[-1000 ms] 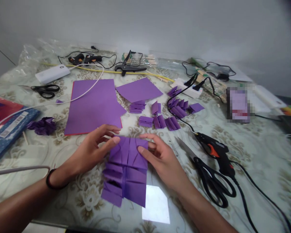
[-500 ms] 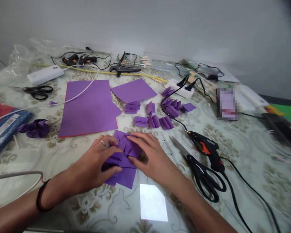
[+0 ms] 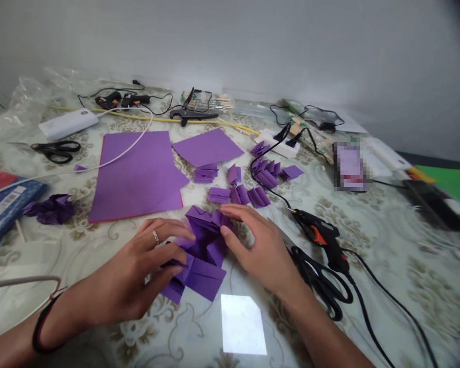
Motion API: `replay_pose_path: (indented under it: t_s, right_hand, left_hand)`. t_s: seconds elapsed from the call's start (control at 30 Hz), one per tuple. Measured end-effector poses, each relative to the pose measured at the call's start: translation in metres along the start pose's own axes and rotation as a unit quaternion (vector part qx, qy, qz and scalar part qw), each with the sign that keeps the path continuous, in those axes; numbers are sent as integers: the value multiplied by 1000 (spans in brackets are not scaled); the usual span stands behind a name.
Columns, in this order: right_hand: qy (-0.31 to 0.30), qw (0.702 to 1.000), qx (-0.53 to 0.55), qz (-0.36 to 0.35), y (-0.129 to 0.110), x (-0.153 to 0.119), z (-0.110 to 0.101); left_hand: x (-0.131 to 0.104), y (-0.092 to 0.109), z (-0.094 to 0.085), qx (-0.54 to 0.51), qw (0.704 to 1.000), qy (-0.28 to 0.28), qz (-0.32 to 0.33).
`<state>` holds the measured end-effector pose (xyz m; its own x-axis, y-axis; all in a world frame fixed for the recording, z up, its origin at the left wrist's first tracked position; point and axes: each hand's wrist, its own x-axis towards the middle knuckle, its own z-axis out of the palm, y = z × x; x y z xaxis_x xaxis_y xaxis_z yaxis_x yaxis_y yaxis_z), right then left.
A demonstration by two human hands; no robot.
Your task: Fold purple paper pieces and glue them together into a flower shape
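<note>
In front of me lies a folded purple paper piece [image 3: 205, 278] with several flaps standing out round a hollow middle. My left hand [image 3: 149, 263] pinches its left flaps between thumb and fingers. On the far right side, my right hand [image 3: 258, 243] grips another flap between thumb and forefinger. Parts of the paper are hidden under the left fingers. Just beyond it are several small folded purple paper strips [image 3: 239, 194]. Black-handled scissors [image 3: 322, 283] lie beside my right forearm, partly covered by it. A black glue gun [image 3: 322, 235] with an orange trigger rests further right.
Large purple sheets [image 3: 136, 176] lie at the left, near crumpled purple paper [image 3: 51, 208] and a second pair of scissors [image 3: 57, 151]. A white power strip [image 3: 278, 143] with plugs stands at the back. A glue gun cable [image 3: 391, 306] crosses the right side. A phone [image 3: 350, 166] lies beyond.
My hands have moved apart and the purple paper has spread, showing its hollow middle. The right hand has shifted right with its flap. The whole view has shifted slightly.
</note>
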<state>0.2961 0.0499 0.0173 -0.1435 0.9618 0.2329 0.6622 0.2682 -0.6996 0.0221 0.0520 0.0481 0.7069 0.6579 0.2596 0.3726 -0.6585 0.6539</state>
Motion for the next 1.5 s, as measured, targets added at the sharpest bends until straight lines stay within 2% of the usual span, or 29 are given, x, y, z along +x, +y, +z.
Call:
replay_pose_path:
  t_s: [0.13,0.2,0.33,0.43,0.5,0.57,0.67,0.73,0.87,0.97,1.13,1.3,1.4,1.5]
  right_hand:
    - [1,999,21,48,4,2,-4]
    - [-16,998,30,44,5,1,-5]
    - [-118,992,39,-17,0,-4,-2]
    - [-186,981,18,-53,-4,-8,6]
    - [-206,977,-7,-63,-6,-9,12]
    - [-212,975,-25,-66,-7,-9,14]
    - [-217,974,-38,-62,-10,-8,12]
    - [-220,973,-47,-58,-12,-7,9]
    - [-214,973,-52,-63,-12,-5,6]
    - [-213,974,-20,-71,-11,-5,5]
    - [-272,959,33,-71,-10,-3,-6]
    - [-334,939,66,-54,-11,-2,-22]
    - [-336,937,77,-52,-11,-3,-27]
    - [-331,940,74,-46,-9,-3,-33]
  left_hand:
    - [0,5,-8,-35,999,-34,19]
    - [0,8,-11,-58,997,-39,17]
    - [-2,5,-13,-106,994,-20,-30]
    - [0,-6,-9,-65,994,19,-80]
    - [2,-15,-2,-37,997,-2,-74]
    - [3,-24,6,-30,997,-45,-56]
    - [4,-31,15,-29,997,-57,-47]
    - [4,-31,17,-18,997,-61,-42]
    - [6,-28,17,22,994,-103,-14]
    - [5,-28,20,43,993,-113,15]
    - [3,-31,26,29,993,-100,56]
    - [1,-26,22,-35,986,-156,55]
    - [1,-21,18,-43,988,-146,22]
    - [3,-20,15,-42,994,-99,-2]
